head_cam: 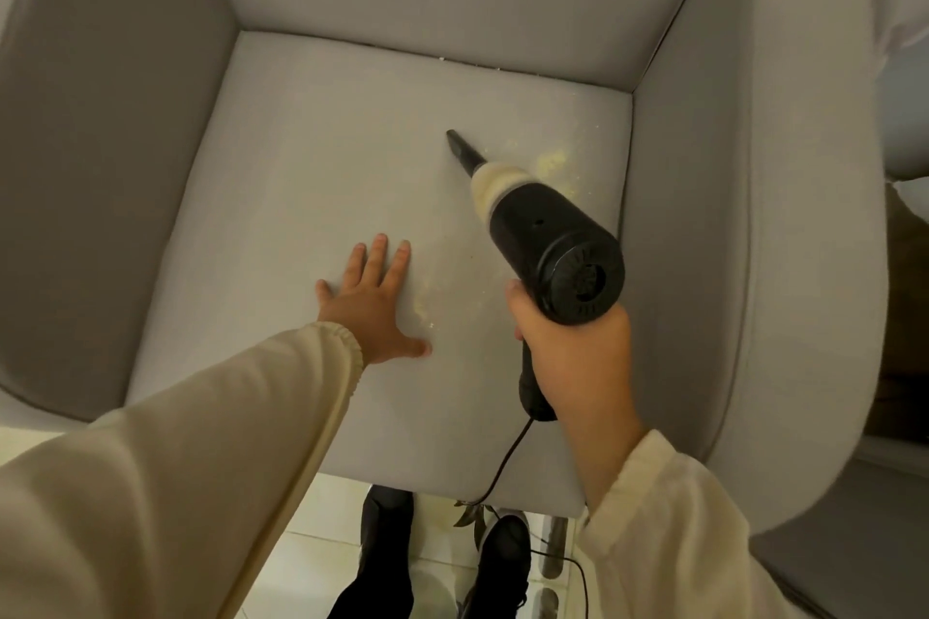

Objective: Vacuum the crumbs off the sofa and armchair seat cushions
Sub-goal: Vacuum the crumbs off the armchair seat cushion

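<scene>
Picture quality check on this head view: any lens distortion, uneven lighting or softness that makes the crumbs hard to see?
Head view: wide-angle bowing curves the grey fabric armchair arms; dim warm light, left arm shadowed; pale yellow crumbs low-contrast and soft beside the black handheld vacuum gripped by the right hand; left hand flat and sharp enough.

- My right hand (573,357) is covering most of the vacuum (548,236) handle.
- The frame's edges are cutting off the armchair (754,216) arms and backrest.
- The cord (507,462) is running out of sight below the seat cushion (301,191).
</scene>
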